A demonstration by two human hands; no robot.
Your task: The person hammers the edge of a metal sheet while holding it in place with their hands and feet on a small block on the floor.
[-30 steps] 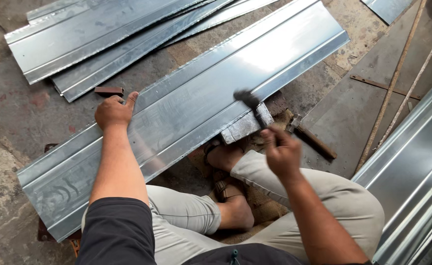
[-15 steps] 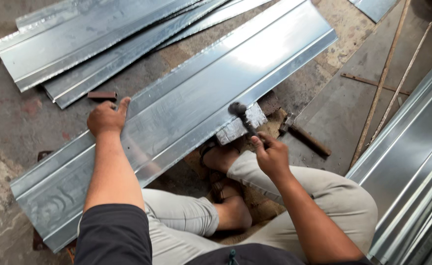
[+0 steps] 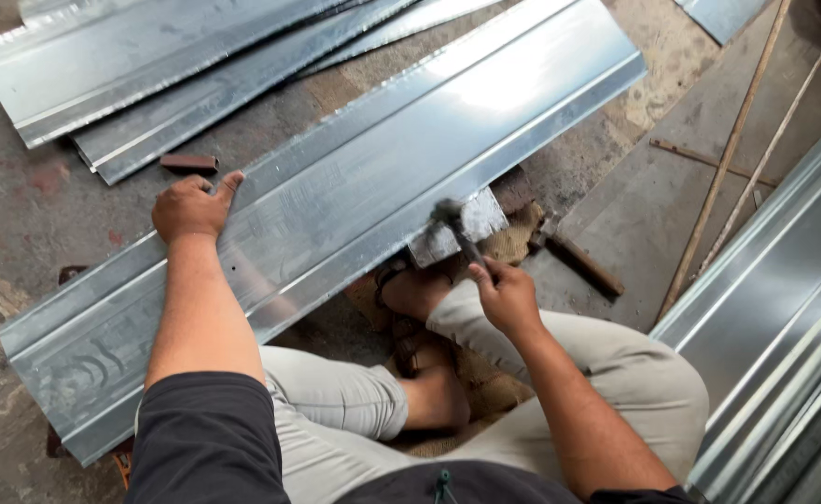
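Note:
A long folded galvanised metal sheet (image 3: pixel 354 187) lies diagonally across the concrete floor in front of me. My left hand (image 3: pixel 189 207) presses down on its far edge, fingers curled over the rim. My right hand (image 3: pixel 504 297) grips the handle of a hammer (image 3: pixel 457 229), whose blurred head is at the sheet's near edge, over a small metal block (image 3: pixel 448 233) under that edge. My feet in sandals (image 3: pixel 410 308) rest below the sheet.
More folded metal sheets (image 3: pixel 149 65) are stacked at the top left, and other sheets (image 3: pixel 784 327) lean at the right. A small brown block (image 3: pixel 188 163) lies near my left hand. Thin wooden sticks (image 3: pixel 728 159) and a short rusty bar (image 3: pixel 583 261) lie at the right.
The hammer has swung down from above the sheet onto its near edge. My left hand has kept its place on the far edge.

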